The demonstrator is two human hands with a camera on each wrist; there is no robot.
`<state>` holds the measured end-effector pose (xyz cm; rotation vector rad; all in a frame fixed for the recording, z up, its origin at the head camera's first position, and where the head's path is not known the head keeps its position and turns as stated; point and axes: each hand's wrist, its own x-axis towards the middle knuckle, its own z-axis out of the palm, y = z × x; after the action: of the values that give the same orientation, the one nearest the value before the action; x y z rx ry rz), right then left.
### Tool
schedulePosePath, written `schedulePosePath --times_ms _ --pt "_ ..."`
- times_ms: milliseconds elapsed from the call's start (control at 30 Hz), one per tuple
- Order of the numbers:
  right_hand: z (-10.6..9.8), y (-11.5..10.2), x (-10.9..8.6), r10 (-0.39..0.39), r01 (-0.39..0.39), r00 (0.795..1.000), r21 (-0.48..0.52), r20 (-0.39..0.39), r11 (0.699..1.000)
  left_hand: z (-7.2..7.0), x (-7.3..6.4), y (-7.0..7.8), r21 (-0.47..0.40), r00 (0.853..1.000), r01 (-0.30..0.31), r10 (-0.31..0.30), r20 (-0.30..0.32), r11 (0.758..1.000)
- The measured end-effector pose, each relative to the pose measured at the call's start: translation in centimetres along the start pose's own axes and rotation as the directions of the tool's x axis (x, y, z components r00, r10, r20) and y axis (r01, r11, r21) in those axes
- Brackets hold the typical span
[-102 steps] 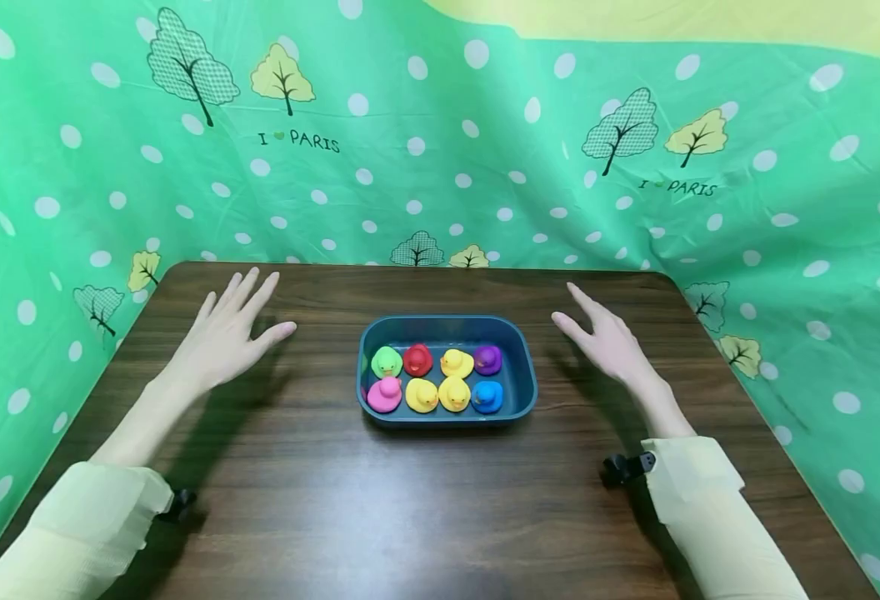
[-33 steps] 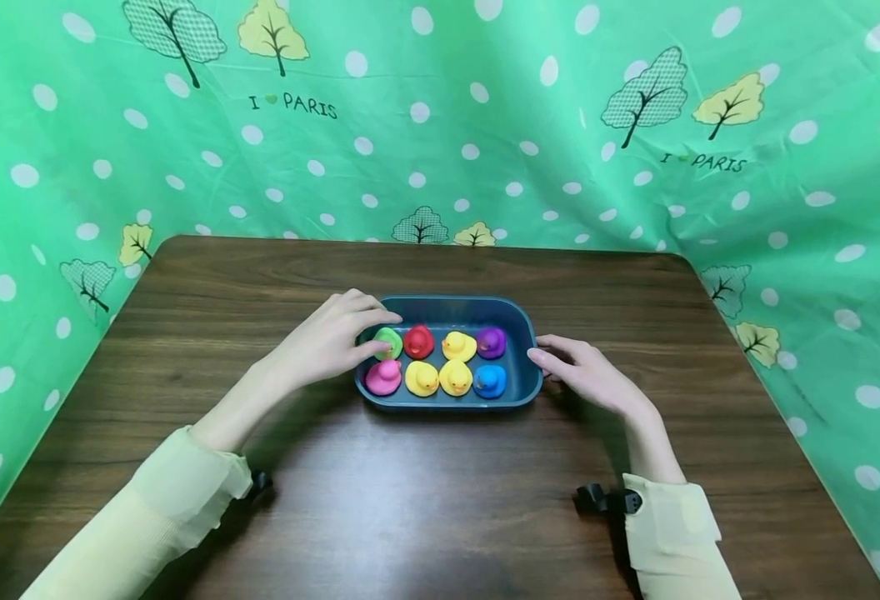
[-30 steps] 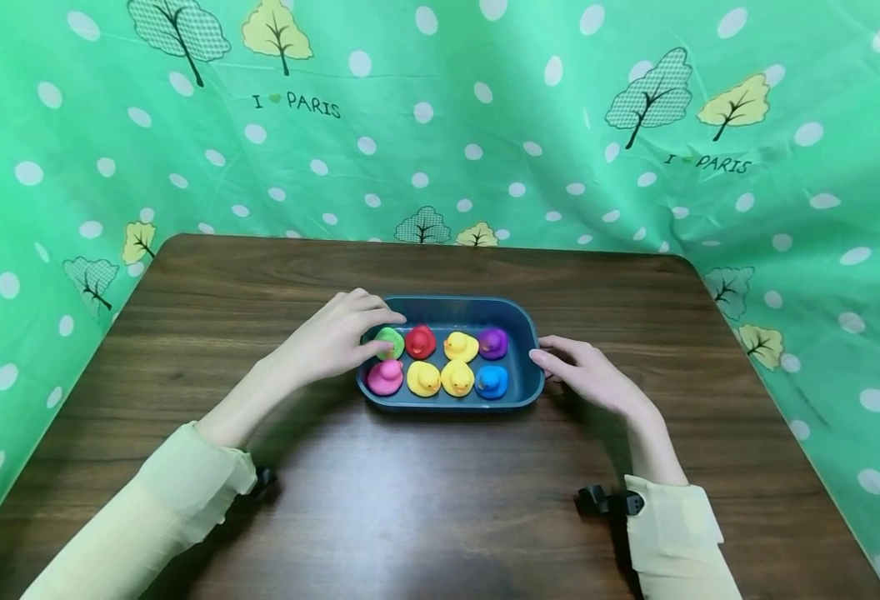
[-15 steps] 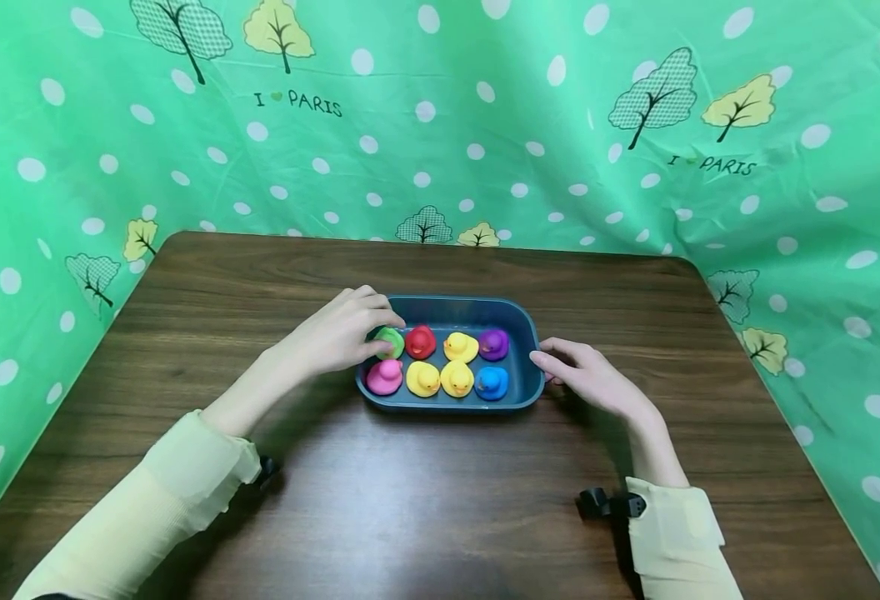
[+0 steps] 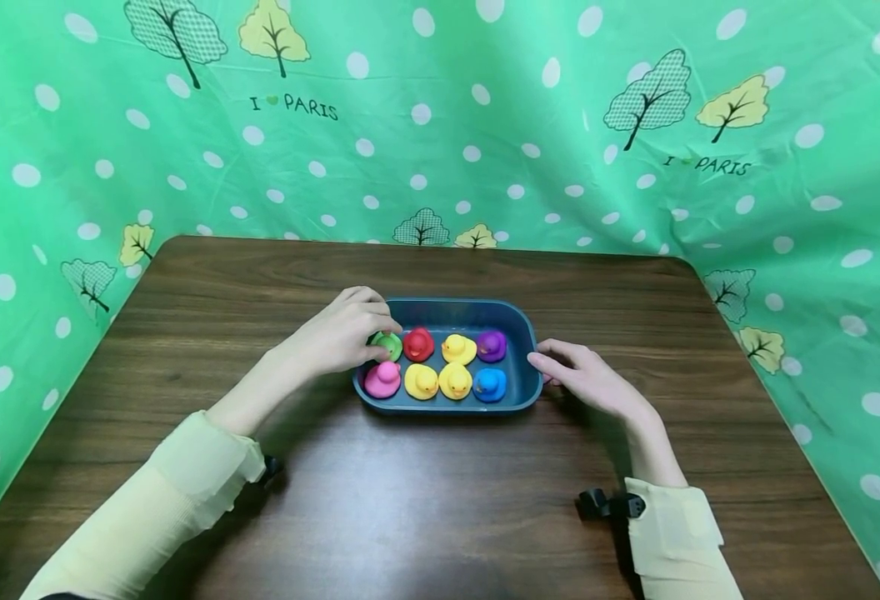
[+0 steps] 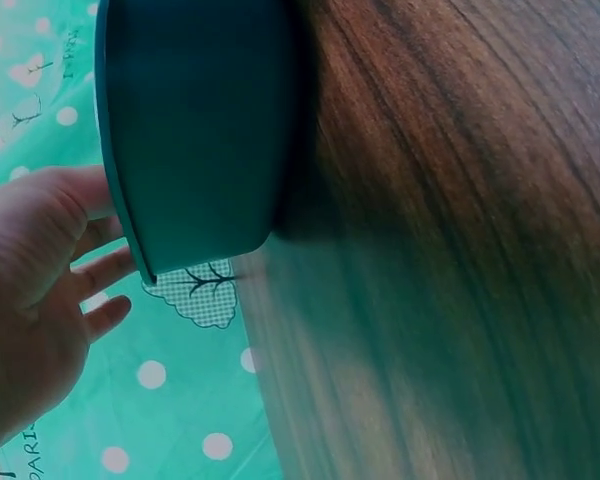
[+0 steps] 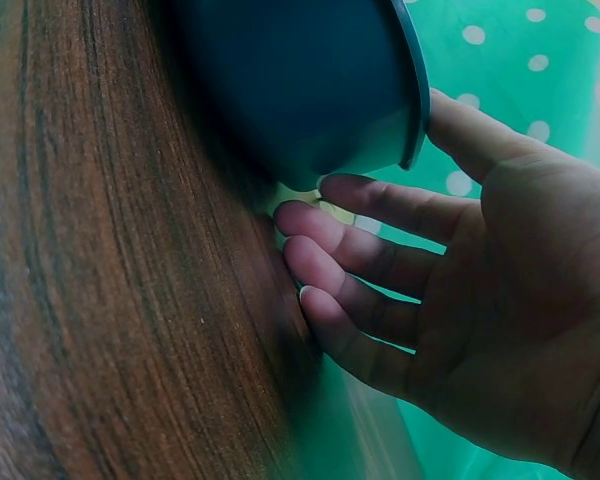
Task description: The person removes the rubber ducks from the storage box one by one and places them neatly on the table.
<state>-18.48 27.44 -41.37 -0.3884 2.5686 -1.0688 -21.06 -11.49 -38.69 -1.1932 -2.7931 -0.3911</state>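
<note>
A dark blue tray [image 5: 451,408] holds two rows of small rubber ducks. My left hand [image 5: 346,332] reaches over the tray's left end and pinches the green duck [image 5: 387,345] between thumb and fingers, partly covering it. In the left wrist view the tray wall [image 6: 195,130] hides those fingertips and the duck. At the tray's right end, my right hand [image 5: 593,377] grips the rim, thumb on top and index finger against the outside wall. In the right wrist view its other fingers [image 7: 350,300] lie loosely bent below the tray.
Beside the green duck sits a red duck [image 5: 418,343], with a pink duck [image 5: 383,379] in front. Yellow ducks, a purple duck [image 5: 492,345] and a blue duck [image 5: 489,384] fill the rest. The wooden table [image 5: 410,500] meets a green dotted cloth [image 5: 470,125] behind.
Both hands have come inward from the table's sides to the tray. Over the last half second the left fingers have closed around the green duck; the right hand has stayed put.
</note>
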Motion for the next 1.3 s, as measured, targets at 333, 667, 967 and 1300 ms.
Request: schedulePosePath --times_ms 333,667,967,1300 --pt "-0.02 -0.05 -0.04 -0.007 0.007 1.000 0.017 0.000 1.000 0.15 -0.02 -0.24 0.063 0.998 -0.046 0.049 -0.044 0.997" --pt "-0.13 -0.18 -0.09 0.001 -0.001 1.000 -0.004 -0.004 1.000 0.12 0.09 -0.28 0.050 1.000 -0.007 0.008 -0.018 0.999" --pt "0.02 -0.10 0.01 -0.001 0.001 1.000 -0.009 -0.004 1.000 0.37 0.39 -0.48 0.016 0.997 0.056 -0.057 0.049 0.998" --pt "0.12 0.06 0.08 0.006 -0.006 1.000 -0.009 -0.003 1.000 0.54 0.69 -0.46 -0.004 0.994 0.072 -0.072 0.081 0.997"
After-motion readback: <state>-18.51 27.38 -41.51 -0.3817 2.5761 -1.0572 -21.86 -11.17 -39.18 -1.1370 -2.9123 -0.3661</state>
